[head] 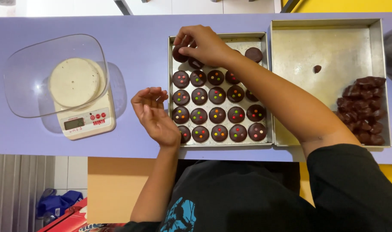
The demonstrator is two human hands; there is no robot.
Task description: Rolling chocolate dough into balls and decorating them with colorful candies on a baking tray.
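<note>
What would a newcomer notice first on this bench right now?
The square metal tray at centre, filled with rows of chocolate discs dotted with coloured candies. The right hand pinches a plain disc at its far left corner; the left hand hovers open beside it.

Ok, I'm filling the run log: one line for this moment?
right hand placing chocolate disc in left tray | left hand open beside tray

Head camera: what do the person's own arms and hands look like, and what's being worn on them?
Both are bare: no gloves, rings, watch or bands show on the left hand or the right hand. The forearms are uncovered. The right arm comes out of a loose black sleeve that ends near the elbow. The shirt is black, with a blue print on the front. The left sleeve cannot be made out.
</note>
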